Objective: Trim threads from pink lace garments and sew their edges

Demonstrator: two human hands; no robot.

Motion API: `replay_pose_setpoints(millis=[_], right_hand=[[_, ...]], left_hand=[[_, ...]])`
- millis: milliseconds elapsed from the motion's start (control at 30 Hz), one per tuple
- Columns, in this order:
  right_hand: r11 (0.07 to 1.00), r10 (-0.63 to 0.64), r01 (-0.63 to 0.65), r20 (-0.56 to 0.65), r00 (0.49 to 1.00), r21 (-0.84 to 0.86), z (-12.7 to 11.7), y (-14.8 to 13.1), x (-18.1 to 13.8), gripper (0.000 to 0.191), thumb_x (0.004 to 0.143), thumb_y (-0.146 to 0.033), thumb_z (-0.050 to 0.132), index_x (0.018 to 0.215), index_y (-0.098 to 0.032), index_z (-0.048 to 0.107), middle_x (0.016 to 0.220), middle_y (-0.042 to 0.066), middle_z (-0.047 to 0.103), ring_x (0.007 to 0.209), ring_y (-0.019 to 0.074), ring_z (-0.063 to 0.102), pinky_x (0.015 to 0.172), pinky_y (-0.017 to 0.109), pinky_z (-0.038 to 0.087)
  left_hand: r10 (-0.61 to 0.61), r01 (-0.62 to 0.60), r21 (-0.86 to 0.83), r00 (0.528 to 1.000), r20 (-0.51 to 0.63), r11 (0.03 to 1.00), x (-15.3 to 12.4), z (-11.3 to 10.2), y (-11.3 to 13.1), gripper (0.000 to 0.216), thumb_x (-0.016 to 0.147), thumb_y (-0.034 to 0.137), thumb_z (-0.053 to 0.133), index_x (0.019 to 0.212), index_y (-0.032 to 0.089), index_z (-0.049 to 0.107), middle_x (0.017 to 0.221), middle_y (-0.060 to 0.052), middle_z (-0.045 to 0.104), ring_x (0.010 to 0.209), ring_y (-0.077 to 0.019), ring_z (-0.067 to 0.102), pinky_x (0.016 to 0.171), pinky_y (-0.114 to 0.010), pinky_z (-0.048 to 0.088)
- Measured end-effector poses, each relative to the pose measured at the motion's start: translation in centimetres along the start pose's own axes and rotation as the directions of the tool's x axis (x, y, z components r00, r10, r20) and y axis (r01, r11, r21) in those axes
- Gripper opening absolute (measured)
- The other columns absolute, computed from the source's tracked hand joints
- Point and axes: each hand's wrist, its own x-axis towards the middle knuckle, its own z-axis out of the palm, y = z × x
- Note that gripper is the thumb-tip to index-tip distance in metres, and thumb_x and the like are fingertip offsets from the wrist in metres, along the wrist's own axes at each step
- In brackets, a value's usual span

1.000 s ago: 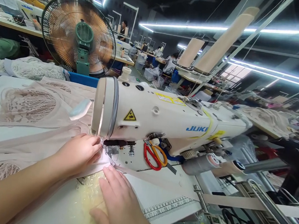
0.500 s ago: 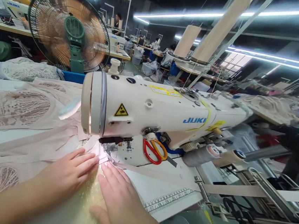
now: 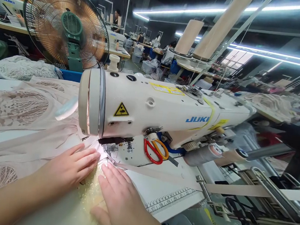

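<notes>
My left hand (image 3: pixel 68 170) lies flat, fingers out, on pale pink fabric (image 3: pixel 27 143) just left of the needle area. My right hand (image 3: pixel 116 197) rests flat beside it on the table, fingertips at the fabric's edge near the presser foot (image 3: pixel 110 149). A white JUKI sewing machine (image 3: pixel 161 110) stretches across above both hands. A beige strip of tape (image 3: pixel 160 174) runs from the presser foot to the right, through a metal guide (image 3: pixel 202 188).
Red and orange handled scissors (image 3: pixel 155 152) lie on the machine bed. A standing fan (image 3: pixel 68 26) is behind at the left. Lace pieces (image 3: pixel 18 105) cover the left table. Thread cones (image 3: pixel 190 37) stand behind the machine. A person (image 3: pixel 117 19) is far back.
My left hand has slid back from the needle toward me and flattened, fingers stretched out. The view has shifted right and down; my right hand stays almost in place.
</notes>
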Motion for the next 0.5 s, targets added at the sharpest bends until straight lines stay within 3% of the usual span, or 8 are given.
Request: replay_pose_setpoints(millis=[300,500], right_hand=[[1.0,-0.02,0.02,-0.039,0.999,-0.024,0.4,0.2,0.1,0.057,0.09,-0.046,0.051,0.134,-0.01,0.05,0.148,0.013,0.04,0.14,0.0253,0.031,0.115,0.04,0.028],[1.0,-0.005,0.004,-0.003,1.0,-0.013,0.2,0.1,0.2,0.059,0.091,-0.05,0.049,0.134,-0.01,0.051,0.148,0.013,0.041,0.14,0.0254,0.032,0.115,0.04,0.028]], left_hand=[[0.003,-0.003,-0.008,0.999,0.05,1.0,0.1,0.1,-1.6,0.029,0.092,0.016,0.048,0.114,0.023,0.065,0.123,-0.005,0.068,0.118,-0.0218,0.058,0.114,-0.044,0.025],[-0.012,0.01,0.018,0.996,0.088,1.0,0.6,0.3,-2.9,0.033,0.091,0.011,0.045,0.115,0.023,0.064,0.126,-0.006,0.065,0.116,-0.0246,0.057,0.105,-0.045,0.033]])
